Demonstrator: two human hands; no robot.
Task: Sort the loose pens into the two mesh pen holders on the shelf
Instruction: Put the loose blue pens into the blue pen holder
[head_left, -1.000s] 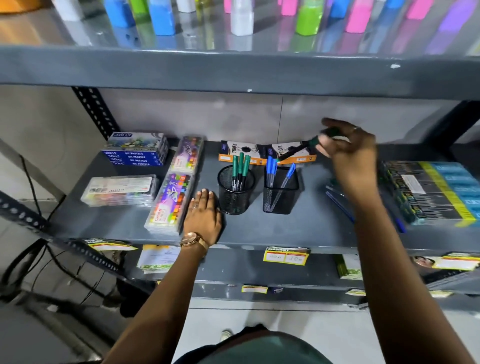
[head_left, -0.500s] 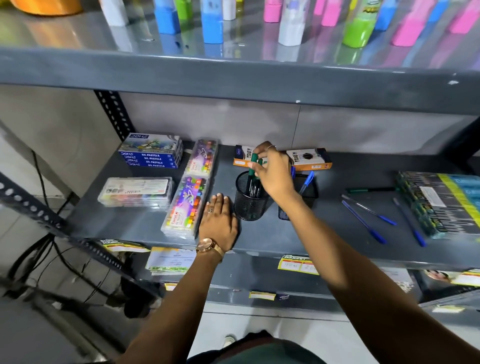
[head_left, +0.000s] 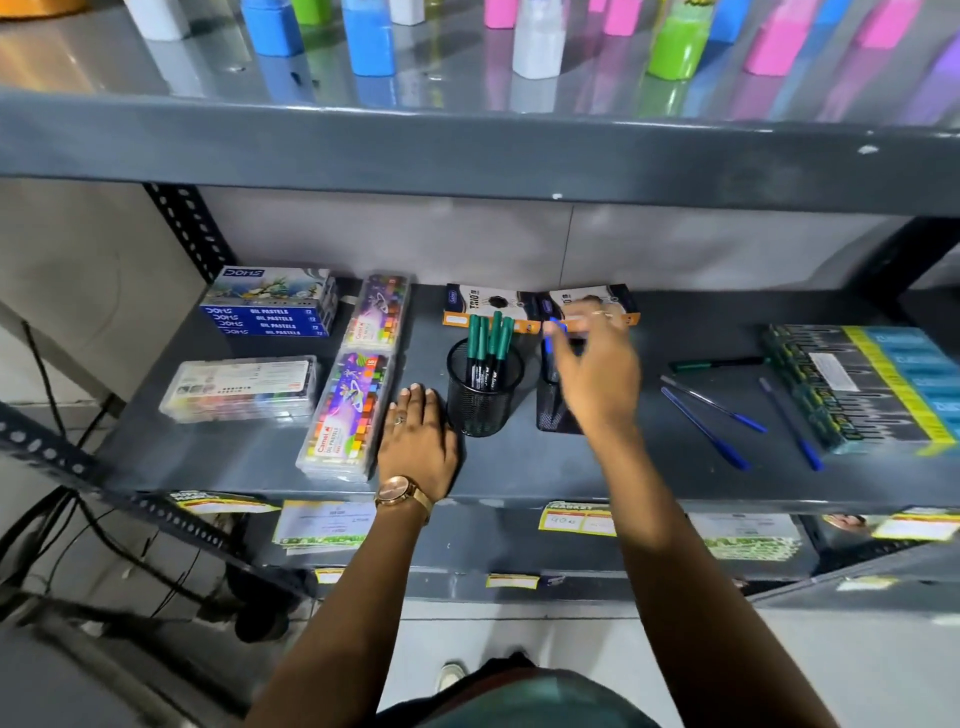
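Two black mesh pen holders stand mid-shelf. The left holder carries several green pens. The right holder is mostly hidden behind my right hand, which hovers over it, blurred, fingers spread and empty; a blue pen cap shows at its fingertips. My left hand lies flat on the shelf, touching the left holder's base. Loose on the shelf to the right lie one green pen and three blue pens.
Crayon and oil pastel boxes fill the shelf's left side. Orange pencil boxes lie behind the holders. A large dark packet sits at the far right. Coloured bottles stand on the upper shelf.
My right hand carried a green pen from the right side, dropped it into the left holder, let go, and has drifted right over the other holder. The left hand stayed put.
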